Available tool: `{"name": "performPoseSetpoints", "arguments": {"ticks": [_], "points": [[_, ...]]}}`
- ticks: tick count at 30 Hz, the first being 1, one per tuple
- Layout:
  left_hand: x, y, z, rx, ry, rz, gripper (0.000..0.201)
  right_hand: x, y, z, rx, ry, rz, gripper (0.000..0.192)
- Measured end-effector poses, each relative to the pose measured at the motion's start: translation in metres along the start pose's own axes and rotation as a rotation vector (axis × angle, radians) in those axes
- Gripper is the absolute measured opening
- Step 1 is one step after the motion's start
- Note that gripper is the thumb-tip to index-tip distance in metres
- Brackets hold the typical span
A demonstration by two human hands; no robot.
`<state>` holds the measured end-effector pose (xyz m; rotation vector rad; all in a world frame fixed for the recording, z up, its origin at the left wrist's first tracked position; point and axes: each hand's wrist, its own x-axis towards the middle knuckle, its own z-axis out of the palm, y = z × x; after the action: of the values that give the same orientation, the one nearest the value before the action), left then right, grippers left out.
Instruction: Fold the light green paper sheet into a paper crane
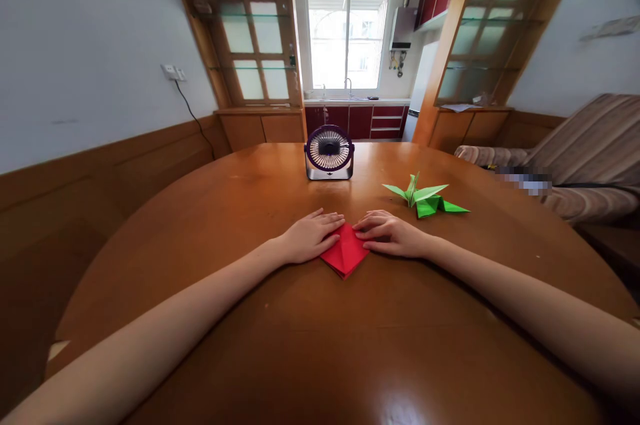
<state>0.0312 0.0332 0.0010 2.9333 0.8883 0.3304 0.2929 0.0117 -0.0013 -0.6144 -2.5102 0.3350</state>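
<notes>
A folded red origami paper [345, 255], shaped like a diamond with a crease down its middle, lies on the wooden table in front of me. My left hand [313, 236] rests flat along its upper left edge, fingers stretched out and the thumb on the paper. At the upper right edge, my right hand [393, 233] has its fingers bent, with fingertips and thumb closed on the paper's side. The paper's top corner is partly covered by fingers. Beyond my right hand stands a green paper crane [429, 201] with spread wings.
A small purple fan [329, 150] stands on the round wooden table [240, 358], beyond the paper. To the right is a striped sofa [595, 145]. A black cord [193, 111] hangs from a wall socket at left. Behind lies a kitchen with red cabinets [360, 122].
</notes>
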Motion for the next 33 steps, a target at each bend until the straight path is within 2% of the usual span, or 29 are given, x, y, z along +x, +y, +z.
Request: {"name": "performPoseSetpoints", "arguments": {"ticks": [10,15,18,24,33], "points": [[-0.008,0.0,0.0,-0.048,-0.161,-0.025,0.059,-0.003,-0.001,0.001,-0.135,0.002,-0.05,0.024],[-0.012,0.007,-0.004,0.024,-0.144,0.018,0.057,-0.003,-0.001,0.001,-0.163,0.012,-0.073,0.023],[-0.015,0.013,-0.005,-0.011,-0.149,0.051,0.055,-0.003,0.0,0.002,-0.165,0.011,-0.08,0.023],[-0.011,0.025,0.0,-0.05,-0.179,-0.018,0.06,-0.003,-0.001,0.002,-0.162,-0.001,-0.073,0.023],[-0.009,0.026,0.002,0.018,-0.273,-0.023,0.075,-0.002,-0.002,0.001,-0.151,0.006,-0.071,0.023]]}}
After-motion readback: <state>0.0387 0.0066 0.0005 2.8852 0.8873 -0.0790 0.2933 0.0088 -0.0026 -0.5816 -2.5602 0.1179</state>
